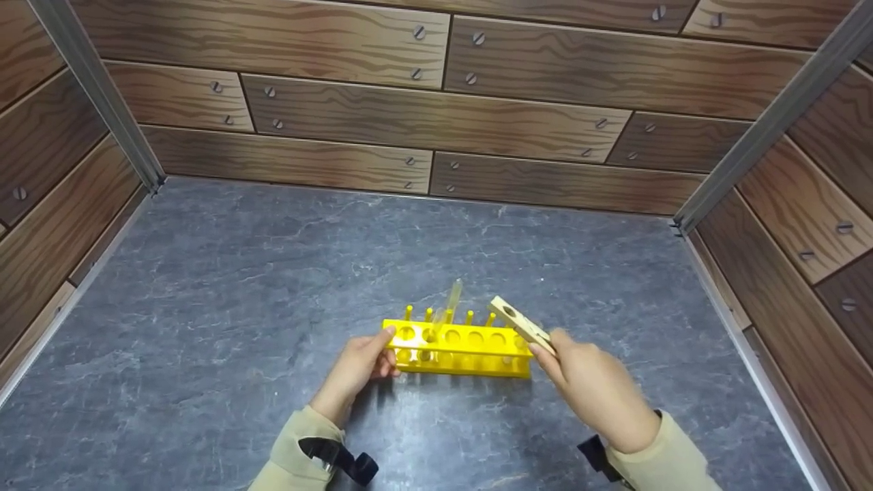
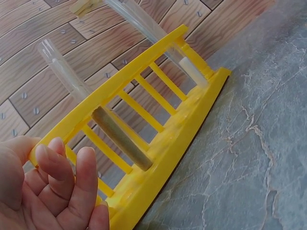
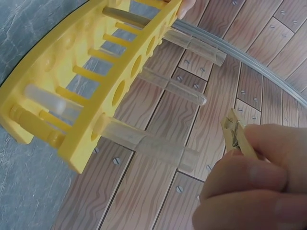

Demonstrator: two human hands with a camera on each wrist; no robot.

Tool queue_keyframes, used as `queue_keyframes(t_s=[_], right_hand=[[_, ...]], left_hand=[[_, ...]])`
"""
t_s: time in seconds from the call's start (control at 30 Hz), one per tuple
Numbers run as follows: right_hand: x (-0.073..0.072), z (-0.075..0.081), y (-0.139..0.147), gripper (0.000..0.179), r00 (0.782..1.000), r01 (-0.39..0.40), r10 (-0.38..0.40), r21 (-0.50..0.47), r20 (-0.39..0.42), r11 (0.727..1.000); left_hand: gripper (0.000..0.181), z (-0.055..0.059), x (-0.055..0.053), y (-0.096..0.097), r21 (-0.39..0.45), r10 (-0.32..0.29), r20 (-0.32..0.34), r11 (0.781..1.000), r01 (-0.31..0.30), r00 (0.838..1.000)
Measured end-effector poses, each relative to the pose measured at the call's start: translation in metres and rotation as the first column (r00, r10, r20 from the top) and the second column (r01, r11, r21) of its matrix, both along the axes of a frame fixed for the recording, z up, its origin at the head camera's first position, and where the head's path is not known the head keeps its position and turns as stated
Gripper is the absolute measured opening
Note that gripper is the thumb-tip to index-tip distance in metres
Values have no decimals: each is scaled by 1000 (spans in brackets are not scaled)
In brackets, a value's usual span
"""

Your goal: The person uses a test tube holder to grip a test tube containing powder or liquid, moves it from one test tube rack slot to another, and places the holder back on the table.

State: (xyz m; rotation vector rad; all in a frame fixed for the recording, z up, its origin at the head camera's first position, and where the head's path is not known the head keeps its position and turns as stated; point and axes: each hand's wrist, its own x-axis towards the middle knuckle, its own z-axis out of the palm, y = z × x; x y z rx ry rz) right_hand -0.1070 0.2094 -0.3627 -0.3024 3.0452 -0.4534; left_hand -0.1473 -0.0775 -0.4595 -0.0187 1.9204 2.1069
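Note:
A yellow test tube rack [image 1: 464, 349] stands on the grey surface. My left hand [image 1: 358, 361] grips its left end, thumb on the top bar. A wooden test tube clamp [image 1: 524, 325] is pinched in my right hand [image 1: 597, 378] over the rack's right end. In the right wrist view the clamp is apart from the nearest test tube [image 3: 153, 146], which holds something white near its bottom. Toward the left end stands a test tube with brown contents [image 2: 122, 139]. Another clear tube [image 3: 177, 88], closed end outward, sits on a back peg.
Wood-patterned panels [image 1: 436, 123] close off the back and both sides, with metal strips [image 1: 764, 116] at the corners. The grey marbled surface [image 1: 239, 273] spreads around the rack. A black strap [image 1: 334, 453] circles the left sleeve.

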Motion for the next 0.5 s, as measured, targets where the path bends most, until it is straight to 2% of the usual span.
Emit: queue_keyframes(t_s=[0.5], right_hand=[[-4, -1, -8, 26, 999, -38, 38, -24, 2, 999]], left_hand=[[44, -1, -2, 0, -9, -7, -6, 1000, 7, 1000]])
